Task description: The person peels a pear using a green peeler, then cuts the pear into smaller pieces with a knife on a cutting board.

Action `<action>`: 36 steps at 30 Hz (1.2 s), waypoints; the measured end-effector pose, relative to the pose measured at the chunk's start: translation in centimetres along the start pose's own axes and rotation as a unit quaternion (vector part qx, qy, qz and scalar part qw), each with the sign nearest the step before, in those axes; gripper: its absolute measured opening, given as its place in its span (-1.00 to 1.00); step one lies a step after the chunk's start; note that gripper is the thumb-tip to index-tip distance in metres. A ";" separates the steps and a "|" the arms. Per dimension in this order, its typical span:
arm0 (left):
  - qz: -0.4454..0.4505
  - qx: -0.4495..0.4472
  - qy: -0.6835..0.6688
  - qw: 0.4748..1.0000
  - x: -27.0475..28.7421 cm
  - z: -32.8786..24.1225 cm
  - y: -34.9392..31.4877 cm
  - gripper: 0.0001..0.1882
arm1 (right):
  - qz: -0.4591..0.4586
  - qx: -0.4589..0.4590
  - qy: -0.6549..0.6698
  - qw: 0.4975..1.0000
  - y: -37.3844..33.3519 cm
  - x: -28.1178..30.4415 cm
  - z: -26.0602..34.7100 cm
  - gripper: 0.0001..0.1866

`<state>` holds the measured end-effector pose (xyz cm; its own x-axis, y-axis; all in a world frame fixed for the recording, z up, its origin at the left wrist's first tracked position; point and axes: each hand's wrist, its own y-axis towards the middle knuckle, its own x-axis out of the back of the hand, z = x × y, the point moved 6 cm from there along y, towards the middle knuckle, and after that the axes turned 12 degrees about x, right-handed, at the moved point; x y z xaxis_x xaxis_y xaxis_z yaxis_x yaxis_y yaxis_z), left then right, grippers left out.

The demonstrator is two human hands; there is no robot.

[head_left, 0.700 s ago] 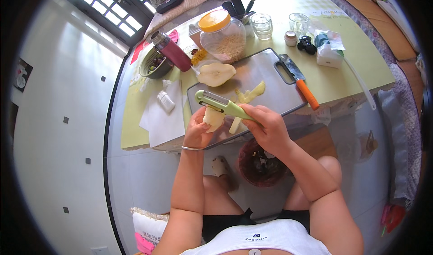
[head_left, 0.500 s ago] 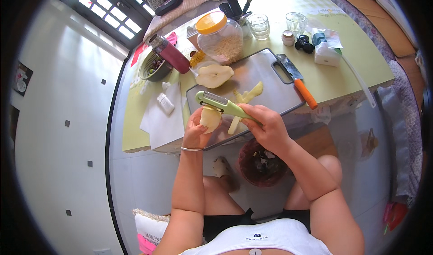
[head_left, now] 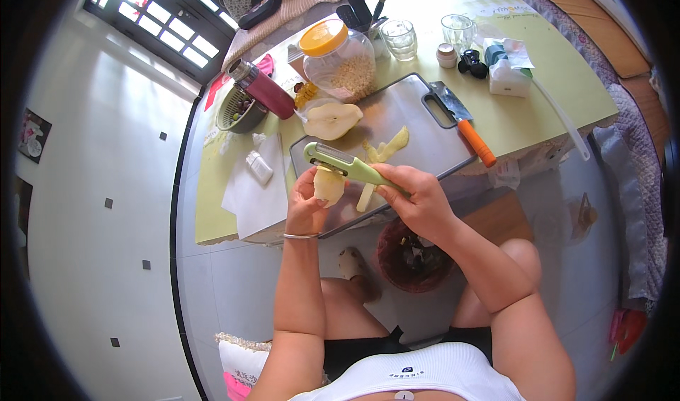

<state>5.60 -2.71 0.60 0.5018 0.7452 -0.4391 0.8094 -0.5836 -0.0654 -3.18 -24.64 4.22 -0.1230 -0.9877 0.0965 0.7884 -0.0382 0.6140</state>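
Just past the board (head_left: pixel 418 146), a jar (head_left: pixel 319 68) holds pale bits (head_left: pixel 353 75); left hand (head_left: pixel 306 198) curls round fruit (head_left: pixel 329 189), right hand (head_left: pixel 419 193) round peeler (head_left: pixel 364 171).

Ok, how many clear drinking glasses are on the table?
2: one glass stands right of the orange-lidded jar; the other glass stands farther right, just behind the small white pot. No others show.

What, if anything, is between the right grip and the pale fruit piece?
Only the green peeler: the right grip holds its handle, and its bladed end is at the top of the pale fruit piece. Nothing else visible intervenes.
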 end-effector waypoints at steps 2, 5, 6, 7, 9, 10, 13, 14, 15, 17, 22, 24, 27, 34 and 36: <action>-0.003 -0.012 0.003 1.000 0.4 0.2 -0.1 -0.21 | -0.005 -0.001 0.007 1.000 -0.1 -0.1 -0.1 -0.65; 0.011 -0.020 -0.005 1.000 0.3 0.3 0.1 -0.21 | -0.018 0.006 0.025 0.999 -0.1 -0.1 -0.2 -0.65; 0.010 -0.021 -0.005 1.000 0.4 0.3 0.0 -0.21 | -0.019 0.005 0.025 1.000 -0.1 -0.2 -0.2 -0.66; 0.008 -0.022 -0.006 1.000 0.4 0.3 0.0 -0.21 | -0.019 0.004 0.024 1.000 -0.1 -0.2 -0.3 -0.66; 0.001 -0.020 -0.004 1.000 0.5 0.4 -0.1 -0.20 | -0.016 -0.002 0.015 1.000 0.0 -0.2 -0.3 -0.67; -0.005 -0.017 -0.003 1.000 0.6 0.5 -0.1 -0.19 | -0.012 -0.006 0.007 1.000 0.0 -0.1 -0.2 -0.68; -0.005 -0.014 -0.009 1.000 0.9 0.8 -0.1 -0.17 | -0.009 -0.010 -0.009 1.000 0.1 0.0 -0.4 -0.71; -0.002 -0.014 -0.013 1.000 0.9 0.9 -0.2 -0.16 | -0.009 -0.010 -0.013 1.000 0.1 0.1 -0.5 -0.71; 0.004 -0.018 -0.015 1.000 0.7 0.8 -0.1 -0.16 | -0.012 -0.015 -0.011 1.000 0.1 0.1 -0.7 -0.71; 0.014 -0.028 -0.020 0.999 0.0 0.5 -0.1 -0.15 | -0.017 -0.026 -0.006 1.000 0.0 0.3 -1.1 -0.72; -0.005 -0.026 -0.026 0.999 -0.3 0.6 -0.2 -0.15 | -0.004 -0.058 -0.029 0.998 -0.1 0.4 -1.4 -0.72; -0.009 -0.029 -0.024 0.999 -0.4 0.6 -0.2 -0.15 | -0.004 -0.064 -0.041 0.997 -0.1 0.5 -1.4 -0.71; -0.006 -0.033 -0.022 0.999 -0.2 0.7 -0.1 -0.16 | -0.012 -0.056 -0.060 0.997 -0.1 0.5 -1.5 -0.71; 0.010 -0.027 -0.039 0.999 0.1 1.0 -0.1 -0.10 | -0.003 -0.063 -0.150 0.987 -0.3 0.8 -2.3 -0.71; 0.010 -0.025 -0.045 0.999 0.2 1.0 -0.1 -0.08 | 0.006 -0.062 -0.174 0.983 -0.2 0.9 -2.0 -0.70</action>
<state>5.28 -2.82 -0.34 0.4901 0.7008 -0.5183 0.8154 -0.5788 -0.0116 -2.24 -25.81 2.59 -0.2952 -0.8772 0.3787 0.8556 -0.0663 0.5133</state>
